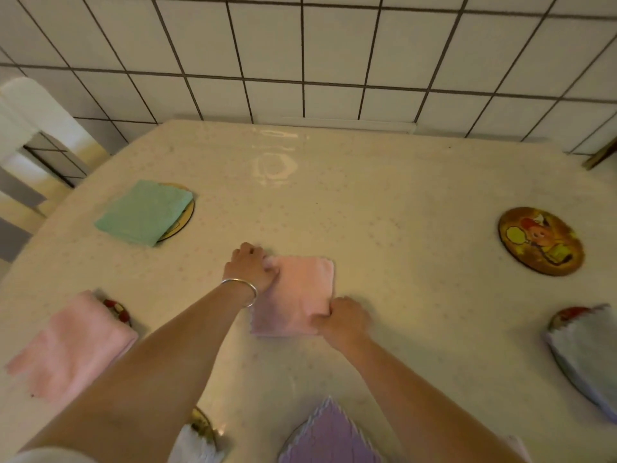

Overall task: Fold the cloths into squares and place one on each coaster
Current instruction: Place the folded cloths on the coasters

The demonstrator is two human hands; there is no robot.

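Observation:
A folded pink cloth (pixel 300 292) lies square in the middle of the table (pixel 384 202). My left hand (pixel 252 265) grips its far left corner. My right hand (pixel 342 317) pinches its near right corner. One round picture coaster (pixel 541 240) at the far right is bare. A green cloth (pixel 143 212) covers a coaster (pixel 187 212) at the far left. A pink cloth (pixel 73 345) lies on a coaster (pixel 118 310) at the left. A grey-blue cloth (pixel 587 349) sits on a coaster at the right edge. A purple cloth (pixel 330 436) covers one near me.
A white cloth (pixel 193 446) on a gold-rimmed coaster (pixel 200 422) shows beside my left forearm. A white chair (pixel 30 128) stands at the table's left. The tiled wall (pixel 300 45) runs behind the table's far edge.

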